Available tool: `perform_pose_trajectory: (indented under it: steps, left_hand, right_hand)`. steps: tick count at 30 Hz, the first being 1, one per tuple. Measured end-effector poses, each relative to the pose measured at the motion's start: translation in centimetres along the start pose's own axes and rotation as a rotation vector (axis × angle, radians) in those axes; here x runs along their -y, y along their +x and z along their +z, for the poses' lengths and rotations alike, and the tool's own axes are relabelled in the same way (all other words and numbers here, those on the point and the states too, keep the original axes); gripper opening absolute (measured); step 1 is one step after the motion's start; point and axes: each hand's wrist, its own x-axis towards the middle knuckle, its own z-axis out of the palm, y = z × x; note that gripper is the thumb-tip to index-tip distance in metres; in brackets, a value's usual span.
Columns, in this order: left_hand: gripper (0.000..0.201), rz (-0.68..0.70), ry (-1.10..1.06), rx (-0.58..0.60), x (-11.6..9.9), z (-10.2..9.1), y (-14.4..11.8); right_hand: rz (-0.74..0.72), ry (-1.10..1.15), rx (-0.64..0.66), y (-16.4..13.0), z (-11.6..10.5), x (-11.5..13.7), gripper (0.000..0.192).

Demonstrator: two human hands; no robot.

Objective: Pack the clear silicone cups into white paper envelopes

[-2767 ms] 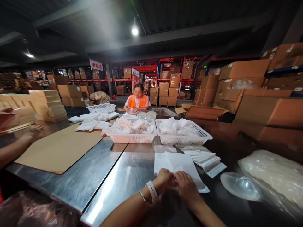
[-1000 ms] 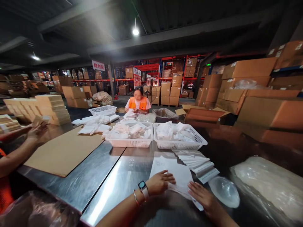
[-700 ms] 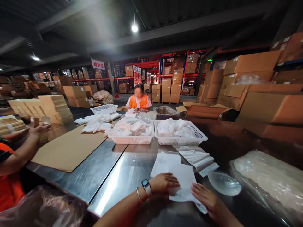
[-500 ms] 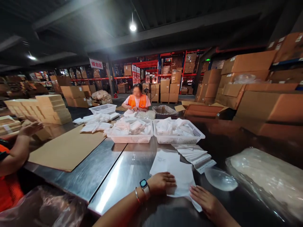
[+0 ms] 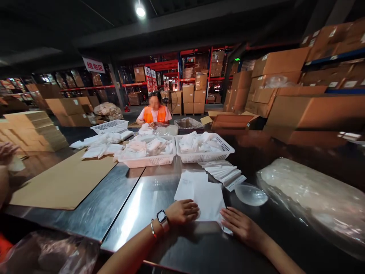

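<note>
My left hand (image 5: 182,211) lies flat, fingers spread, on the white bag (image 5: 203,196); its long axis runs away from me. My right hand (image 5: 242,227), open, touches its near corner.

Hall is reading dim overall. One ceiling lamp (image 5: 140,10) is blooming white at top, throwing haze across the dark roof. Steel table (image 5: 134,205) is mirroring that light in bright streaks; glare is strongest near centre. Wide-angle bending is stretching the edges. Cartons (image 5: 310,110) at right are smearing soft and orange-tinted. Lower left corner is blurring badly.
</note>
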Motion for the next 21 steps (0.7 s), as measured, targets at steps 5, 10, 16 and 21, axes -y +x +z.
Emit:
perform_pose_trajectory:
  steps: [5,10,16,21]
  left_hand:
    - [0.035,-0.041,-0.071,0.116,0.2,-1.7,0.6]
    - [0.078,-0.063,-0.062,0.323,2.1,-4.7,4.2]
    - [0.067,-0.254,-0.293,0.666,6.0,-4.1,9.7]
    - [0.046,-0.387,-0.250,0.392,5.1,-0.8,12.4]
  right_hand:
    - [-0.011,-0.004,0.038,-0.6,-0.4,0.1,0.039]
    - [0.194,-0.151,-0.099,1.3,0.4,2.4,0.045]
    - [0.356,-0.285,-0.240,4.4,1.4,4.9,0.036]
    - [0.276,-0.345,-0.236,3.9,1.2,4.9,0.040]
